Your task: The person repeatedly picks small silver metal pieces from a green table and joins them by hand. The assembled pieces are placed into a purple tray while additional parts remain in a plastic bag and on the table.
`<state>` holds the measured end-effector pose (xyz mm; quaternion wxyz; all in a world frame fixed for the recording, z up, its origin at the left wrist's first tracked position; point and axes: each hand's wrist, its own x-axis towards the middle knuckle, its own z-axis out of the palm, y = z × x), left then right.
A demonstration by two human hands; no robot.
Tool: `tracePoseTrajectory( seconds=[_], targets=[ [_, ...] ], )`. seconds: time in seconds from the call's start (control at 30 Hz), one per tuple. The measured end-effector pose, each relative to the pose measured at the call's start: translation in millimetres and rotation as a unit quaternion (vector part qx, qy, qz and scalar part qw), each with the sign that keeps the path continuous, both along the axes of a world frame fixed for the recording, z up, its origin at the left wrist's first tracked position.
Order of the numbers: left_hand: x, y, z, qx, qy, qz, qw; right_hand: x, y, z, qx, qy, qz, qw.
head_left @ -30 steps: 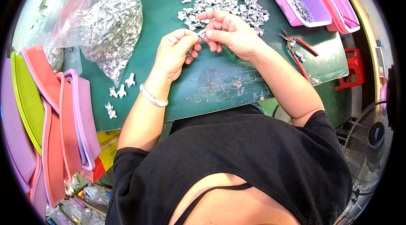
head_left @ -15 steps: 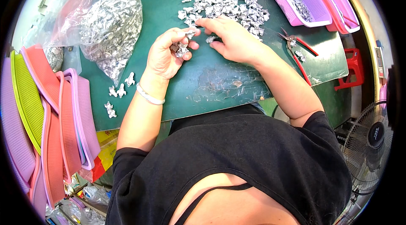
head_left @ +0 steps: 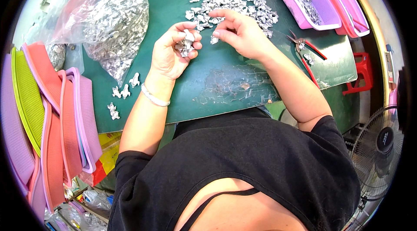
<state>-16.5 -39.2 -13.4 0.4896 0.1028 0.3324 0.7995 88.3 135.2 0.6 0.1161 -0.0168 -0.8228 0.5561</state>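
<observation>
My left hand is curled around a few small silver metal castings, one of them standing up by the thumb and fingertips. To its right, my right hand is over the near edge of a pile of like castings. Its index finger is stretched toward the pile and its thumb is apart from it. A single casting shows just below that thumb tip; whether the thumb touches it I cannot tell.
A clear plastic bag full of castings lies left, with several loose castings nearby. Red-handled cutters lie right, below a purple basket of small parts. Stacked baskets stand at the left edge; a fan is at lower right.
My right hand has drawn up slightly, its thumb lifting away from the table toward the pile. In my left hand the castings have turned, one now more upright.
</observation>
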Motion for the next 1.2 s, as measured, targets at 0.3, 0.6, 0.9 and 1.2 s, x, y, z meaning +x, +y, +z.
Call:
tracePoseTrajectory(
  seconds=[0.3,0.6,0.9,1.2],
  targets=[
    [17.3,10.4,8.7,-0.154,0.117,-0.069,0.979,-1.5,-2.8,-0.2,-0.149,0.005,-0.01,0.989],
    [15.4,10.2,6.2,-0.148,0.043,-0.066,0.986,-0.5,-5.5,3.7,-0.164,-0.01,-0.002,0.986],
    [11.1,8.3,2.6,-0.139,0.005,-0.064,0.988,-0.3,-5.5,1.4,-0.195,0.015,0.015,0.981],
    [12.5,8.3,2.9,-0.127,0.024,-0.001,0.992,1.6,-5.5,1.4,-0.174,0.052,0.046,0.982]
  ],
)
